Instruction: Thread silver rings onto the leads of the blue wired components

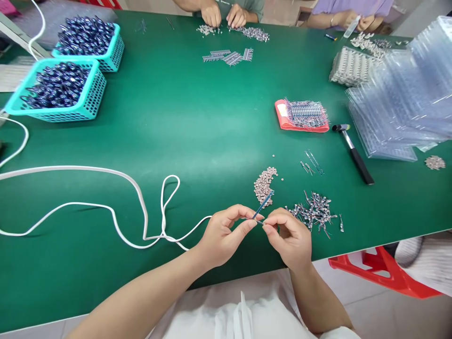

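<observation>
My left hand [224, 235] is closed in a pinch on a narrow blue strip [263, 204], which slants up and to the right past the fingertips. My right hand [292, 238] is closed too, its thumb and forefinger on the end of a thin dark piece [259, 221] that reaches across from the left fingertips. What kind of part this is, I cannot make out. Just beyond the fingers lies a heap of small pinkish round discs [263, 184]. Beside the right hand is a pile of small dark-and-silver parts with wire-like ends [318, 209].
White cables [116, 226] loop across the green table [176, 122] on the left. Turquoise baskets [100, 89] hold dark blue shiny pieces. A hammer [356, 160], a red-banded bundle [282, 120] and stacked clear plastic trays [395, 103] lie right. Two people's hands [222, 15] work opposite.
</observation>
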### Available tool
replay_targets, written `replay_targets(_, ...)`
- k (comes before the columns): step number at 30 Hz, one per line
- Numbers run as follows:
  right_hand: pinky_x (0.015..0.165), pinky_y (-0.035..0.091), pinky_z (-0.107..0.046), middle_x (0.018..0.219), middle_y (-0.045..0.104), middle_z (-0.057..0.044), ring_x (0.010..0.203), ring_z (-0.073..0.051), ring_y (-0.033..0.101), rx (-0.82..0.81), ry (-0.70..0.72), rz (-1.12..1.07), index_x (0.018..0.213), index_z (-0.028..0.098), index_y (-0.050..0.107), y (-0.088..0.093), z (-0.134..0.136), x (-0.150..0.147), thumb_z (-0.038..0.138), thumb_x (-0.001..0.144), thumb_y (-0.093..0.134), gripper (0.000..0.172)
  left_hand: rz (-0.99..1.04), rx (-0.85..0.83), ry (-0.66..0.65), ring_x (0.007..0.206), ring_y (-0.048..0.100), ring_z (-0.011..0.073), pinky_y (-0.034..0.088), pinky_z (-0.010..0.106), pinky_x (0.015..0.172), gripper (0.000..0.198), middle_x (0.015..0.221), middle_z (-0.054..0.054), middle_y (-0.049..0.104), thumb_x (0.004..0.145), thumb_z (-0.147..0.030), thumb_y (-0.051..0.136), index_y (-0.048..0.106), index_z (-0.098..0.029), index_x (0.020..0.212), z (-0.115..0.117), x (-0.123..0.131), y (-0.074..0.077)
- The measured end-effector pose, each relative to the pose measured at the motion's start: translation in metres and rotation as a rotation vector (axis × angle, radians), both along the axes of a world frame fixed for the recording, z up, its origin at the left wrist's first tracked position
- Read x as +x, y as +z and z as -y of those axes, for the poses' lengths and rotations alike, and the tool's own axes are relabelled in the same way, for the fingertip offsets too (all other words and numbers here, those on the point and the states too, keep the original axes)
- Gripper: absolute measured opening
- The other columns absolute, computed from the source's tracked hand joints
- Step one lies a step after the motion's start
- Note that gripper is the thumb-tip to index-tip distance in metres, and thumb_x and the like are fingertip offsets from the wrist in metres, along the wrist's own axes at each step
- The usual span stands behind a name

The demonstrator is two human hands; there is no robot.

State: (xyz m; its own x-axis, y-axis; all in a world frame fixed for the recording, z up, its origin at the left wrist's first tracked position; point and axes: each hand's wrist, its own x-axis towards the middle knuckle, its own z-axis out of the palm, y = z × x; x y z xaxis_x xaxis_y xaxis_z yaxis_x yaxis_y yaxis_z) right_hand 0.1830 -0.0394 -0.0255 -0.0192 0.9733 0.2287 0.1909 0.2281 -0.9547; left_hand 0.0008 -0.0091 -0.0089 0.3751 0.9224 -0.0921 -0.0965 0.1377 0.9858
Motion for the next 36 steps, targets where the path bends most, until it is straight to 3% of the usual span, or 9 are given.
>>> replay_targets(26,0.062,0.045,-0.029,0.076,0.062,0.001,0.071,-0.015,0.057,0.008,0.010,0.026,0.090,0.026,0.065,-0.0017,0.0008,0.0008,0.009,0.086,0.065,0.017,-0.080,0.040,-0.027,0.090,0.071,0.0206,0.054,0.033,0.084,0.009,0.096,0.009,0.075,0.093,-0.024,0.061,0.065,-0.017,0.089,-0.0017,-0.0007,0.0014)
replay_targets(36,0.062,0.050,-0.029,0.078,0.066,-0.001,0.070,-0.015,0.061,-0.054,0.095,-0.060,0.091,0.025,0.070,0.0021,-0.0002,0.0050,0.016,0.087,0.067,0.011,0.067,-0.176,-0.116,0.087,0.066,0.0186,0.053,0.032,0.082,0.015,0.092,0.008,0.072,0.090,-0.030,0.066,0.065,-0.016,0.088,-0.0048,-0.0026,0.0023)
